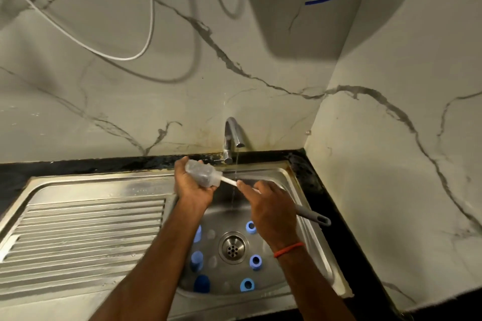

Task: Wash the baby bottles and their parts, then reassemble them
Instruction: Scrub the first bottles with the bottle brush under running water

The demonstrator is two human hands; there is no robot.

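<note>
My left hand [191, 185] grips a clear baby bottle [202, 174] tilted over the sink, its mouth facing right. My right hand [271, 203] holds a bottle brush by its handle; the white shaft [229, 181] runs into the bottle and the grey handle end [314, 217] sticks out to the right. A thin stream of water falls from the chrome tap [230, 138] just past the shaft. In the sink basin lie several blue bottle rings and caps [255, 261] [201, 283] and a few clear teats [212, 261] around the drain [232, 247].
The steel sink [294, 180] sits in a black counter, with a ribbed draining board [83, 232] to the left. Marble-patterned walls close in behind and on the right. White and grey hoses hang on the back wall.
</note>
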